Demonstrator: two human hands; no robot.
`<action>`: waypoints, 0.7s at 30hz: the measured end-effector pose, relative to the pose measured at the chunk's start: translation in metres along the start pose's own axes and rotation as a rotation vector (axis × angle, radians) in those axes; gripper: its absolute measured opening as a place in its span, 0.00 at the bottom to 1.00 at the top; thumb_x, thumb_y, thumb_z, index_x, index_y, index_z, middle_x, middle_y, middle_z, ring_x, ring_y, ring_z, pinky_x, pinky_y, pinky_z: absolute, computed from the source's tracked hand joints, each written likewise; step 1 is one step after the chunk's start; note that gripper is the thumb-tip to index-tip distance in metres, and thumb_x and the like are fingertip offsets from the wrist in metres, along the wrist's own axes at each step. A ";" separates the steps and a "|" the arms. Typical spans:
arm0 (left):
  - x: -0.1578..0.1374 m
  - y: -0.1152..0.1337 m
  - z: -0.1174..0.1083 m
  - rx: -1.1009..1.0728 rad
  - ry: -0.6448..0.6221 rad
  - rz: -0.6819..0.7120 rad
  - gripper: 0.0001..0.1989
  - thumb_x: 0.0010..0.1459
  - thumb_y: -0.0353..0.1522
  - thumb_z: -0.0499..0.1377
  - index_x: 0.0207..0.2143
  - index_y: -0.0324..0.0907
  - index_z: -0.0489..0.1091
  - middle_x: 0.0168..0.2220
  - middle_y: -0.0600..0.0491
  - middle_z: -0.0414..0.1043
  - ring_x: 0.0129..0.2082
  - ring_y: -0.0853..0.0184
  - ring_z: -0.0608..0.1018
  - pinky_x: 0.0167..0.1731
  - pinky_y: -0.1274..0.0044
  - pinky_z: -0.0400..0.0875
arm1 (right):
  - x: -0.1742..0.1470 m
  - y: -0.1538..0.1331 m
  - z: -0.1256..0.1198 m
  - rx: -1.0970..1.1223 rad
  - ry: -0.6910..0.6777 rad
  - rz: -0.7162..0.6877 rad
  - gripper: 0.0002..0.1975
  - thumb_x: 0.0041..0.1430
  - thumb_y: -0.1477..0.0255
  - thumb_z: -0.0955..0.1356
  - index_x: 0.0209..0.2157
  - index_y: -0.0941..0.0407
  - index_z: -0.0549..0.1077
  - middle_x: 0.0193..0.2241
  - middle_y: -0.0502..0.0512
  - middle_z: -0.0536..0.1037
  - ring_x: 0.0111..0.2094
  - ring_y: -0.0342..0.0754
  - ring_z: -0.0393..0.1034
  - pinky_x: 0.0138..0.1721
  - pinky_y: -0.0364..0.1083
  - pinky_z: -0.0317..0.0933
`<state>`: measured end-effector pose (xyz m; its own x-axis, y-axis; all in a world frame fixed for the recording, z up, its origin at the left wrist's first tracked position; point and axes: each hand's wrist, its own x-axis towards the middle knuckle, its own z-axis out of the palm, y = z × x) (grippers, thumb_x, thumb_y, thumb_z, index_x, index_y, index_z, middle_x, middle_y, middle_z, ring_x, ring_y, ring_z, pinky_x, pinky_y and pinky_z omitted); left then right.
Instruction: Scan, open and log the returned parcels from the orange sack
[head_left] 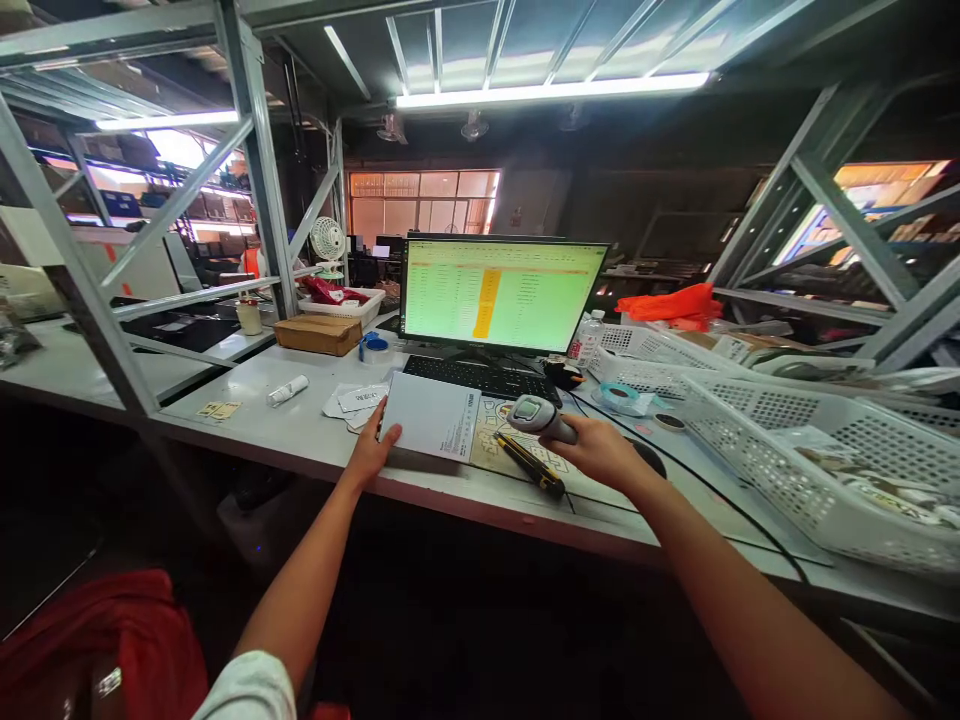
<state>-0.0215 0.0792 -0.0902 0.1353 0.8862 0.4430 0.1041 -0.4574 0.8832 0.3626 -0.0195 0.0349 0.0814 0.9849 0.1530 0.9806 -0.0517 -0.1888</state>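
My left hand [371, 447] grips the left edge of a flat white box [433, 415], its thumb on the face that carries printed text. The box is held tilted in front of the keyboard [480, 376]. In my right hand [596, 450] is a grey handheld barcode scanner [534, 414], fingers wrapped round its handle, its head directed left toward the box. Between the two lies a black and yellow utility knife [529, 464] on a patterned mat [491, 450]. Behind them stands a monitor [502, 295] showing a spreadsheet with an orange column.
White perforated baskets [817, 460] fill the right side, with tape rolls [619, 396] and a dark cable [720, 490] beside them. A brown carton [319, 334], a small white bottle [288, 390] and papers [356, 400] lie on the left. Metal shelf posts [259, 160] frame the desk.
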 end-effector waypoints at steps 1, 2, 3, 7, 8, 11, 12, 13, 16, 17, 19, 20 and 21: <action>0.000 0.000 0.000 -0.016 0.001 -0.001 0.46 0.65 0.56 0.61 0.75 0.42 0.54 0.75 0.41 0.55 0.76 0.49 0.58 0.73 0.61 0.56 | 0.003 0.010 0.009 -0.045 -0.010 0.080 0.18 0.65 0.55 0.68 0.44 0.54 0.78 0.41 0.60 0.82 0.43 0.59 0.77 0.36 0.49 0.62; 0.001 -0.001 0.001 -0.033 0.002 -0.003 0.46 0.65 0.55 0.61 0.75 0.42 0.54 0.75 0.41 0.55 0.75 0.49 0.58 0.73 0.61 0.57 | 0.006 0.019 0.017 -0.083 -0.024 0.157 0.20 0.66 0.55 0.67 0.46 0.55 0.78 0.43 0.63 0.82 0.45 0.60 0.78 0.38 0.49 0.63; 0.001 -0.002 0.001 -0.052 -0.001 -0.007 0.46 0.65 0.55 0.62 0.75 0.42 0.54 0.75 0.41 0.55 0.75 0.49 0.58 0.73 0.60 0.57 | 0.007 0.028 0.026 -0.110 -0.038 0.225 0.21 0.67 0.55 0.66 0.48 0.56 0.78 0.44 0.65 0.82 0.47 0.62 0.78 0.40 0.50 0.65; 0.004 -0.006 -0.002 -0.150 -0.044 -0.047 0.49 0.63 0.54 0.65 0.76 0.41 0.51 0.73 0.38 0.58 0.73 0.46 0.62 0.70 0.59 0.61 | 0.005 0.051 0.052 -0.129 -0.051 0.347 0.24 0.67 0.60 0.66 0.53 0.64 0.77 0.45 0.73 0.82 0.47 0.67 0.79 0.44 0.55 0.69; 0.005 -0.007 -0.003 -0.177 -0.055 -0.063 0.51 0.62 0.53 0.66 0.76 0.41 0.50 0.72 0.37 0.59 0.72 0.45 0.64 0.69 0.59 0.62 | 0.004 0.054 0.056 -0.129 -0.042 0.354 0.24 0.67 0.62 0.66 0.55 0.66 0.77 0.46 0.75 0.81 0.48 0.68 0.78 0.46 0.57 0.69; 0.006 -0.008 -0.006 -0.282 -0.081 -0.113 0.53 0.57 0.50 0.71 0.76 0.44 0.51 0.71 0.38 0.61 0.70 0.44 0.67 0.67 0.59 0.65 | 0.003 0.053 0.059 -0.114 0.051 0.312 0.28 0.67 0.62 0.65 0.60 0.67 0.73 0.55 0.77 0.77 0.57 0.68 0.74 0.57 0.60 0.67; 0.006 -0.007 -0.007 -0.329 -0.091 -0.125 0.53 0.56 0.49 0.72 0.76 0.45 0.52 0.71 0.39 0.61 0.69 0.45 0.67 0.67 0.59 0.66 | 0.004 0.048 0.057 -0.061 0.104 0.254 0.29 0.68 0.61 0.65 0.62 0.66 0.72 0.58 0.76 0.76 0.59 0.67 0.72 0.60 0.61 0.65; 0.005 -0.006 -0.007 -0.379 -0.102 -0.137 0.53 0.54 0.47 0.73 0.76 0.47 0.53 0.72 0.41 0.60 0.69 0.45 0.67 0.67 0.60 0.66 | 0.004 0.040 0.054 0.028 0.145 0.174 0.31 0.68 0.59 0.65 0.64 0.64 0.70 0.61 0.74 0.74 0.61 0.66 0.70 0.62 0.60 0.64; 0.003 0.003 -0.009 -0.513 -0.124 -0.183 0.53 0.49 0.41 0.76 0.74 0.52 0.58 0.73 0.45 0.60 0.70 0.46 0.66 0.66 0.61 0.67 | 0.006 0.004 0.040 0.425 0.076 -0.102 0.38 0.66 0.52 0.67 0.71 0.57 0.63 0.66 0.67 0.69 0.59 0.60 0.72 0.58 0.57 0.70; 0.002 0.006 -0.010 -0.543 -0.132 -0.204 0.53 0.48 0.40 0.77 0.74 0.52 0.59 0.73 0.46 0.60 0.70 0.45 0.66 0.66 0.61 0.67 | 0.009 -0.012 0.035 0.528 -0.006 -0.170 0.42 0.65 0.49 0.69 0.73 0.54 0.58 0.69 0.65 0.66 0.58 0.59 0.73 0.56 0.57 0.71; 0.002 0.011 -0.012 -0.576 -0.149 -0.237 0.51 0.47 0.39 0.78 0.72 0.52 0.63 0.72 0.47 0.63 0.71 0.45 0.65 0.68 0.60 0.65 | 0.019 -0.043 0.029 0.609 -0.136 -0.263 0.51 0.61 0.48 0.72 0.77 0.50 0.50 0.73 0.64 0.60 0.58 0.58 0.73 0.58 0.57 0.71; 0.002 0.013 -0.014 -0.582 -0.156 -0.245 0.50 0.47 0.39 0.78 0.71 0.51 0.64 0.71 0.46 0.64 0.71 0.45 0.65 0.69 0.60 0.64 | 0.026 -0.058 0.027 0.593 -0.167 -0.283 0.54 0.59 0.49 0.74 0.77 0.50 0.49 0.73 0.65 0.58 0.60 0.59 0.71 0.61 0.58 0.68; 0.003 0.014 -0.015 -0.580 -0.166 -0.250 0.49 0.48 0.40 0.77 0.70 0.49 0.65 0.70 0.46 0.66 0.71 0.45 0.66 0.69 0.60 0.63 | 0.033 -0.071 0.027 0.557 -0.174 -0.288 0.55 0.58 0.51 0.76 0.77 0.53 0.50 0.73 0.66 0.58 0.65 0.61 0.67 0.65 0.59 0.64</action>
<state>-0.0342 0.0764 -0.0749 0.3308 0.9166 0.2246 -0.3899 -0.0840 0.9170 0.2907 0.0214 0.0273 -0.2473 0.9612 0.1221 0.7161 0.2662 -0.6452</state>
